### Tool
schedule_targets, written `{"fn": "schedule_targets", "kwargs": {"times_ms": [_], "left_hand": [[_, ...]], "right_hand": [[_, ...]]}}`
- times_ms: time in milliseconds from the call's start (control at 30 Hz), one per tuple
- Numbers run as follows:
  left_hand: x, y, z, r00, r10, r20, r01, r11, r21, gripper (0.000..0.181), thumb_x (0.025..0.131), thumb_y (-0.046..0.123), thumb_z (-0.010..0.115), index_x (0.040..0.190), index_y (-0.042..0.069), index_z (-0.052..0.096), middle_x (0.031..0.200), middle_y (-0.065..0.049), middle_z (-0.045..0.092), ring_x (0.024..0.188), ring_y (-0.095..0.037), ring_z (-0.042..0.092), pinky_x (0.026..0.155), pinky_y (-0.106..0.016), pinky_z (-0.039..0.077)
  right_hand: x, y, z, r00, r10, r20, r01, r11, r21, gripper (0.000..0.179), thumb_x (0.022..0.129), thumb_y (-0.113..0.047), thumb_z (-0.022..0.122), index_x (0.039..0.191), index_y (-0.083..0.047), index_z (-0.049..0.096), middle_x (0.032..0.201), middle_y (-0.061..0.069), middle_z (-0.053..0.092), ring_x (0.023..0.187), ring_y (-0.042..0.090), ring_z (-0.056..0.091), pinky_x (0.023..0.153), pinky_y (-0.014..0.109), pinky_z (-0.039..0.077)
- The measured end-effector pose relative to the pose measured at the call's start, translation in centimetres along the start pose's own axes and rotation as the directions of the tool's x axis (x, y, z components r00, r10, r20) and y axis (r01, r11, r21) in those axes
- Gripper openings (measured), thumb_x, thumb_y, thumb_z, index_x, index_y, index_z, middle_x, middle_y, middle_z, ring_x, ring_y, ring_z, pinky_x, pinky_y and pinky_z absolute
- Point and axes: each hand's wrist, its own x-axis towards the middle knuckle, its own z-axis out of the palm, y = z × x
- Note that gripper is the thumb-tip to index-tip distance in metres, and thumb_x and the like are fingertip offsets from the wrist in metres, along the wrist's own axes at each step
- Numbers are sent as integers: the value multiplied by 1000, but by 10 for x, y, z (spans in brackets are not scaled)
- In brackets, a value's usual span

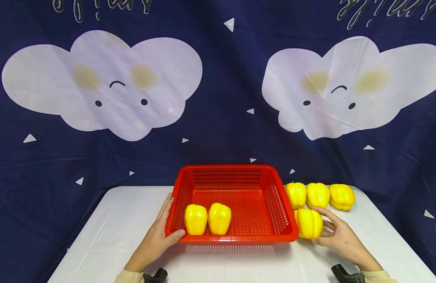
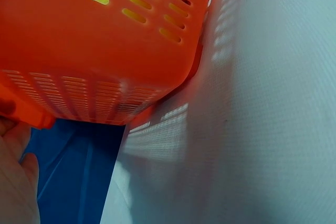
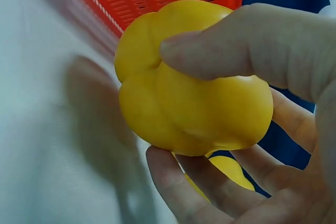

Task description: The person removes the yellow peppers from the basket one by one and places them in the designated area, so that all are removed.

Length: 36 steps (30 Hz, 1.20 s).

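Note:
A red plastic basket (image 1: 235, 238) with slotted walls stands on the table, two yellow bell peppers (image 1: 195, 220) side by side at its left front. At the basket's left front corner my left hand (image 1: 155, 237) grips the rim, thumb on top and fingers along the outer wall. Just outside the right wall, my right hand (image 1: 339, 236) holds another yellow bell pepper (image 3: 194, 93) between thumb and fingers. Some fingers lie beneath this pepper in the right wrist view. Only part of the left hand shows in the left wrist view.
Three more yellow bell peppers (image 1: 318, 195) sit in a row to the right of the basket, behind the held one. The table (image 1: 129, 212) has a white cover. A dark blue cloth (image 1: 232, 78) printed with clouds hangs behind it.

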Motion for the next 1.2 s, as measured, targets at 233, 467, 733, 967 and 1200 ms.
{"fn": "schedule_targets", "kwargs": {"times_ms": [233,467,733,967,1200], "left_hand": [[0,1,0,1000,-10,3,10,1000,-5,95,89,31,75,161,11,18,168,0,9,148,-39,25,104,-61,36],[-1,1,-1,1000,-10,3,10,1000,-3,94,89,31,75,161,11,18,168,0,9,148,-39,25,104,-60,37],[0,2,0,1000,-8,7,8,1000,-7,94,89,31,75,162,13,18,168,-1,9,148,-37,25,104,-59,38],[0,2,0,1000,-6,9,6,1000,-18,95,89,31,75,162,14,17,168,2,9,148,-37,25,104,-60,38],[0,2,0,1000,-9,5,9,1000,-18,95,88,31,75,162,15,18,168,3,9,148,-37,25,105,-61,37]], "right_hand": [[2,4,4,1000,8,19,-8,1000,3,90,71,-1,86,149,-3,40,149,28,37,123,55,46,80,28,57],[4,9,7,1000,6,0,-6,1000,-13,91,72,-1,86,150,-3,39,148,27,40,122,51,50,81,26,56],[4,15,11,999,-30,-19,31,999,14,89,73,0,85,150,-3,40,140,10,50,107,-1,57,80,24,57],[4,17,14,1000,-15,-15,16,998,60,90,74,0,84,151,-3,38,145,22,43,107,-7,56,82,22,56],[5,20,13,1000,-14,-18,15,1000,27,89,78,-5,83,153,-2,35,150,29,36,107,-9,53,83,19,54]]}}
